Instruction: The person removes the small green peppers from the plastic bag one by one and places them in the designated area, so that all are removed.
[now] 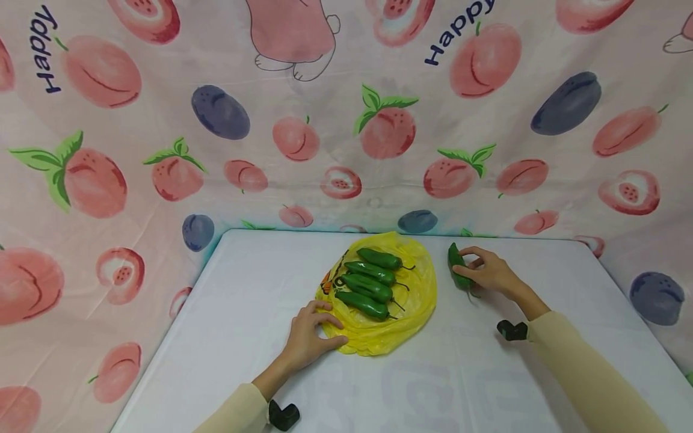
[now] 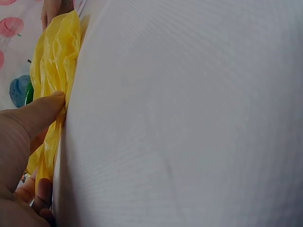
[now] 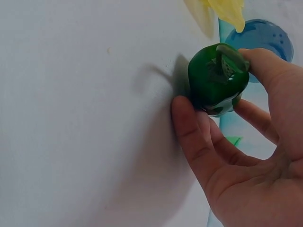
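Several green chili peppers lie side by side on a crumpled yellow plastic bag, which is spread in a rounded shape. At the bag's lower left edge, my left hand touches it with fingers spread and thumb apart; its thumb rests against the yellow folds in the left wrist view. To the right of the bag, my right hand holds one more green chili pepper between thumb and fingers. In the right wrist view this pepper shows its stem end, close over the table.
A white-covered table carries everything. Behind it hangs a fruit-printed cloth, which also runs down the left and right sides. A dark wrist mount shows at the left cuff, and another mount at the right cuff.
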Demonstrator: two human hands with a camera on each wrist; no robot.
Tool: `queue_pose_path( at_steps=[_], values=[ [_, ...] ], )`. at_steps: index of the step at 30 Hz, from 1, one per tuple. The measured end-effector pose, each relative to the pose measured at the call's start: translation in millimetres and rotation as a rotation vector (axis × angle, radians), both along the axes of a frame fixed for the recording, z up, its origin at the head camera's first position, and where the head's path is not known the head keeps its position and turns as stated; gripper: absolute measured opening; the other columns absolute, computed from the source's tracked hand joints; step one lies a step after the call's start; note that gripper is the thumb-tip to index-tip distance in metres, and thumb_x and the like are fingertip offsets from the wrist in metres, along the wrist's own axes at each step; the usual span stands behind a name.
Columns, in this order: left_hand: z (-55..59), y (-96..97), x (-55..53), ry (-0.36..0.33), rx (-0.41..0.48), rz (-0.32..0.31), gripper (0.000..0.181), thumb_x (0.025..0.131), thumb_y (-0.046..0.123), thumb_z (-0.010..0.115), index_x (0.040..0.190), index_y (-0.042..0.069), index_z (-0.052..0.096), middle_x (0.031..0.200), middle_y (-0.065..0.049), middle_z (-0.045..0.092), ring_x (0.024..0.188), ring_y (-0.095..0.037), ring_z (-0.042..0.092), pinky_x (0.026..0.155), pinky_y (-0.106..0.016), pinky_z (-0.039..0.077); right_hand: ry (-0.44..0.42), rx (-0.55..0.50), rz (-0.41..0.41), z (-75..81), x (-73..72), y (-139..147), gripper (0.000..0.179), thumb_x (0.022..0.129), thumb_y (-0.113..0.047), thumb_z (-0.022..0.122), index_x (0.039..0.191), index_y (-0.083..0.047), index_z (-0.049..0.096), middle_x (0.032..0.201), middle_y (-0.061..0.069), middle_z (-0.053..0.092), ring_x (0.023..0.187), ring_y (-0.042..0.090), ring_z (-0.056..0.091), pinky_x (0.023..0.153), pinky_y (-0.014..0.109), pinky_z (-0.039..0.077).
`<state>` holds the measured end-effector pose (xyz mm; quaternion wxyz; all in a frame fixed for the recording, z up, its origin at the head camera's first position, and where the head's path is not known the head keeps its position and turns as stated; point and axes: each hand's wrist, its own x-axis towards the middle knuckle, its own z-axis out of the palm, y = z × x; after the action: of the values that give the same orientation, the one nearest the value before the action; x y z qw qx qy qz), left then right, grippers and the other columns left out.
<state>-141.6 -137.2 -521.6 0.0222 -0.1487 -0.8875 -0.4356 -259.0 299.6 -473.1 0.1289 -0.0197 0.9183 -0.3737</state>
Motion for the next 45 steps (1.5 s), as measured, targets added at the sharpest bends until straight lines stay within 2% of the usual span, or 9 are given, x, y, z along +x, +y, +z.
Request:
queue_pose_path(
  at_steps=[14, 20, 23, 28, 34, 37, 45],
  values=[
    [-0.2, -0.4, -0.4, -0.005, 0.006, -0.005, 0.018, 0.077, 0.028, 0.092, 0.089, 0.022, 0.079, 0.126, -0.005, 0.059, 0.121, -0.031, 0.051, 0.101, -0.060, 0.029, -0.020, 0.048, 0.099, 11.3, -2.0, 9.7, 0.070, 0.096, -0.045, 0.071, 0.149, -0.009, 0.043, 0.128, 0.032, 0.057, 0.075, 0.021, 0.070, 0.082, 0.045, 0.058],
    [-0.6, -0.2, -0.1, -0.004, -0.001, -0.008, 0.019, 0.078, 0.029, 0.091, 0.089, 0.021, 0.079, 0.126, -0.006, 0.059, 0.120, -0.030, 0.051, 0.100, -0.059, 0.030, 0.028, 0.120, 0.164, 17.4, 1.0, 13.4, 0.072, 0.095, -0.049, 0.071, 0.149, -0.009, 0.044, 0.127, 0.030, 0.060, 0.091, 0.031, 0.064, 0.078, 0.043, 0.055],
    [-0.6, -0.1, 0.3, -0.003, -0.003, -0.007, 0.019, 0.078, 0.029, 0.091, 0.089, 0.021, 0.079, 0.126, -0.006, 0.060, 0.119, -0.030, 0.051, 0.099, -0.059, 0.031, 0.079, 0.146, 0.214, 21.9, 3.4, 14.2, 0.071, 0.096, -0.046, 0.071, 0.149, -0.008, 0.044, 0.128, 0.031, 0.060, 0.099, 0.038, 0.064, 0.079, 0.049, 0.055],
    [-0.6, -0.2, 0.3, 0.004, -0.006, -0.006, 0.019, 0.078, 0.030, 0.092, 0.089, 0.021, 0.079, 0.126, -0.006, 0.060, 0.119, -0.029, 0.052, 0.099, -0.058, 0.031, 0.104, 0.162, 0.261, 28.8, 5.4, 15.0, 0.072, 0.096, -0.045, 0.072, 0.150, -0.009, 0.041, 0.132, 0.033, 0.057, 0.107, 0.045, 0.065, 0.084, 0.058, 0.054],
    [-0.5, -0.7, 0.0, 0.008, -0.009, -0.014, 0.019, 0.078, 0.030, 0.091, 0.090, 0.021, 0.079, 0.126, -0.005, 0.060, 0.118, -0.028, 0.051, 0.097, -0.056, 0.032, 0.139, 0.150, 0.270, 38.4, 9.8, 12.6, 0.075, 0.095, -0.043, 0.073, 0.152, -0.008, 0.039, 0.137, 0.034, 0.053, 0.107, 0.043, 0.066, 0.084, 0.058, 0.055],
    [0.6, -1.3, -0.2, 0.003, -0.001, -0.020, 0.019, 0.078, 0.029, 0.091, 0.091, 0.020, 0.079, 0.126, -0.005, 0.059, 0.119, -0.029, 0.051, 0.098, -0.057, 0.031, 0.170, 0.145, 0.276, 45.4, 12.9, 9.9, 0.075, 0.095, -0.041, 0.074, 0.153, -0.007, 0.039, 0.138, 0.034, 0.052, 0.110, 0.047, 0.064, 0.085, 0.061, 0.054],
    [0.7, -2.0, -1.0, -0.005, -0.005, -0.022, 0.020, 0.078, 0.028, 0.092, 0.092, 0.019, 0.080, 0.126, -0.005, 0.060, 0.119, -0.029, 0.051, 0.100, -0.058, 0.031, 0.223, 0.150, 0.269, 58.8, 17.4, 3.9, 0.072, 0.095, -0.036, 0.074, 0.153, -0.011, 0.040, 0.139, 0.030, 0.052, 0.115, 0.048, 0.061, 0.082, 0.056, 0.057]
  ],
)
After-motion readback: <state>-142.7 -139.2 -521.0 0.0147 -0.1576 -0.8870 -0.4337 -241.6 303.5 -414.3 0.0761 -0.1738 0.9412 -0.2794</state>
